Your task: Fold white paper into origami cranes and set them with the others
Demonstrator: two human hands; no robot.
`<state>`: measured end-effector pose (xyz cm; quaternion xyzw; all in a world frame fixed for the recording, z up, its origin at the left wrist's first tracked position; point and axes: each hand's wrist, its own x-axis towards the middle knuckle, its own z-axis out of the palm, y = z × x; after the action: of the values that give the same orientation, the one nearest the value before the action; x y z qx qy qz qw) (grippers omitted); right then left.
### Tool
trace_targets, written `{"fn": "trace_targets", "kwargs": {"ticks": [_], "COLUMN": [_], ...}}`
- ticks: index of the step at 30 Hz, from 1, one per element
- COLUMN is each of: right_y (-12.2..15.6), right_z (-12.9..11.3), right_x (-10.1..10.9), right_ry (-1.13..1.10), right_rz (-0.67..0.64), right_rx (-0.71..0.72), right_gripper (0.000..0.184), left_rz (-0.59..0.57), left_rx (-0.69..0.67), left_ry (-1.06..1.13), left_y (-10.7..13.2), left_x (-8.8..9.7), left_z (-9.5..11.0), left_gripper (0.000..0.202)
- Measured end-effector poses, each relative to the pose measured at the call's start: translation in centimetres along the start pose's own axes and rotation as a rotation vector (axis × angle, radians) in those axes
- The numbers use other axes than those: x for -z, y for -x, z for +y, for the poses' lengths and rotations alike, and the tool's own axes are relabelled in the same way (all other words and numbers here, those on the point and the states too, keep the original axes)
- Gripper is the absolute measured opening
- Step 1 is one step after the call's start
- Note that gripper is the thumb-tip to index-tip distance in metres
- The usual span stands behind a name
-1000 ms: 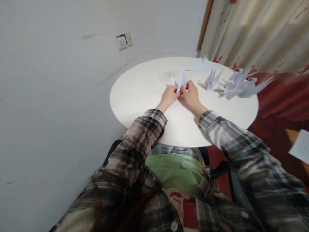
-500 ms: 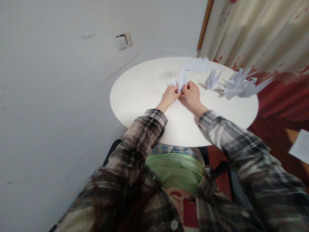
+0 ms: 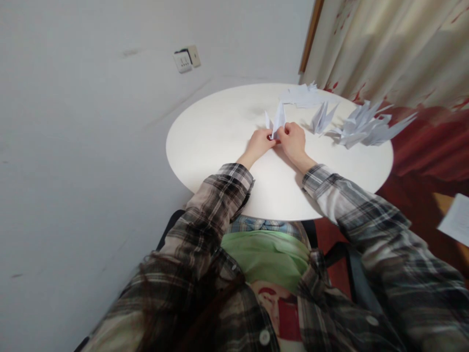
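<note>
A white folded paper crane point(image 3: 279, 117) stands with its pointed parts up between my two hands, over the round white table point(image 3: 212, 137). My left hand point(image 3: 259, 143) pinches its lower left side with thumb and fingers closed. From the right, my right hand point(image 3: 293, 141) grips its base, fingers curled inward. The fingers hide the bottom of the fold. Just right of my right hand stands another folded paper crane point(image 3: 322, 118), apart from it.
Several paper cranes point(image 3: 366, 128) cluster at the table's right edge. Flat white paper sheets point(image 3: 302, 97) lie at the back. A wall socket point(image 3: 182, 61) is on the left wall, and a curtain point(image 3: 395, 58) hangs at the right. Printed paper point(image 3: 457, 220) lies far right.
Both hands keep hold of the paper crane, which has shifted very slightly to the right and turned a little. The whole view has moved slightly. The other cranes stay put.
</note>
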<state>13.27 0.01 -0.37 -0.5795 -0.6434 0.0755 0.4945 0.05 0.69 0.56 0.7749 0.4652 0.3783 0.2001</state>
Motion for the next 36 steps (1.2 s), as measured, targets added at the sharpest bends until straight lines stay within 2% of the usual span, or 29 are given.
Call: {"fn": "trace_targets", "kwargs": {"ticks": [7,18,36], "right_y": [0.0,-0.3,-0.3], "right_z": [-0.4,0.1,0.6], "right_x": [0.4,-0.3,-0.5], "right_ry": [-0.022,-0.045,-0.036], "right_rz": [-0.039,0.003,-0.013], "right_rx": [-0.036,-0.003,0.063], "right_gripper": [0.032,0.053,0.047], "left_rz": [0.006,0.014,0.003], "left_rx": [0.0,-0.015,-0.002], "left_ry": [0.052,0.02,0.047], "left_y": [-0.3,-0.6,-0.3], "left_x": [-0.2,-0.6,-0.4], "left_z": [-0.4,-1.1,-0.8], "left_gripper": [0.012,0.023,0.022]}}
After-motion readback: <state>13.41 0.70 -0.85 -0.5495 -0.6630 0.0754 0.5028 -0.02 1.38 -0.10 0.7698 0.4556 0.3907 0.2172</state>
